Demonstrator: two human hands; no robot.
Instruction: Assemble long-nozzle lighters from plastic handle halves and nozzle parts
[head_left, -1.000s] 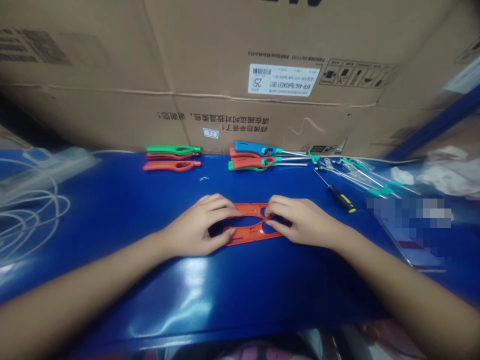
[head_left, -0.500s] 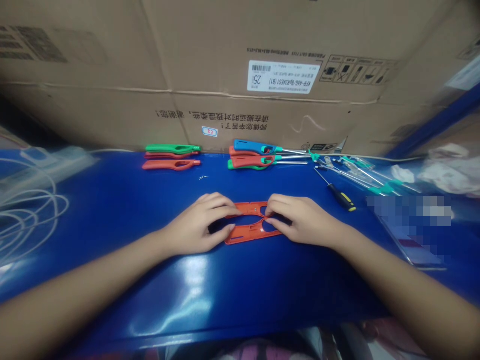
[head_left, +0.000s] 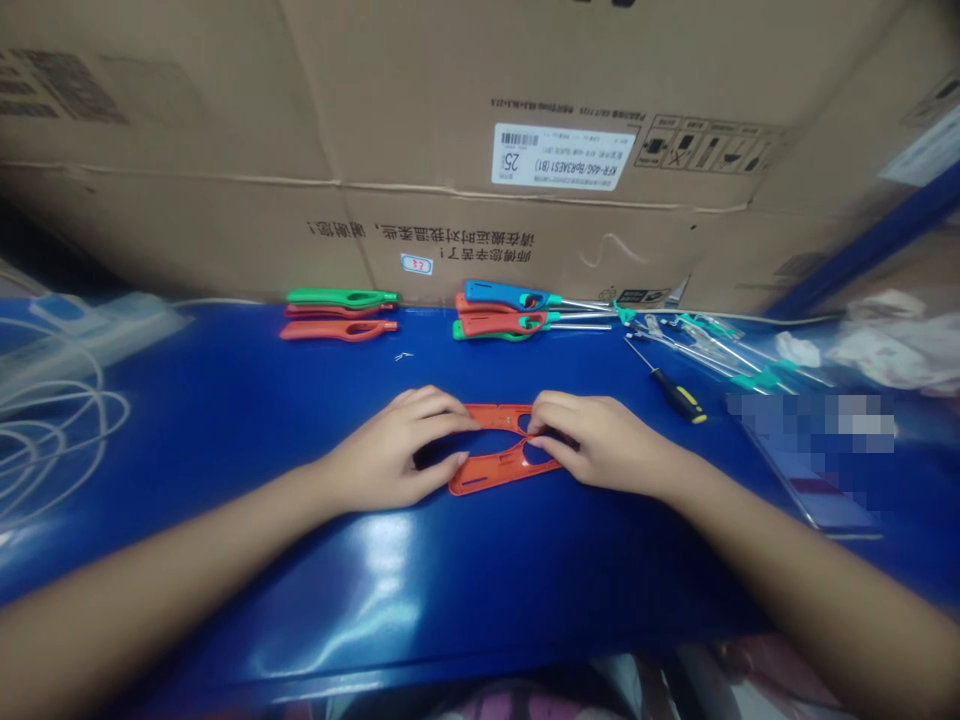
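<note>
left hand [head_left: 386,450] curled, fingertips pinching orange shell [head_left: 495,472] | right hand [head_left: 600,440] curled, gripping its far end | lighters [head_left: 502,322] 12 o'clock | screwdriver [head_left: 679,397] 2 o'clock

L hand [head_left: 394,452] & R hand [head_left: 604,442] palm-down, curled, facing each other just apart, arms [head_left: 150,570] angled in from lower corners.

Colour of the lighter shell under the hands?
The lighter shell is orange-red; it shows best in the head view.
</note>
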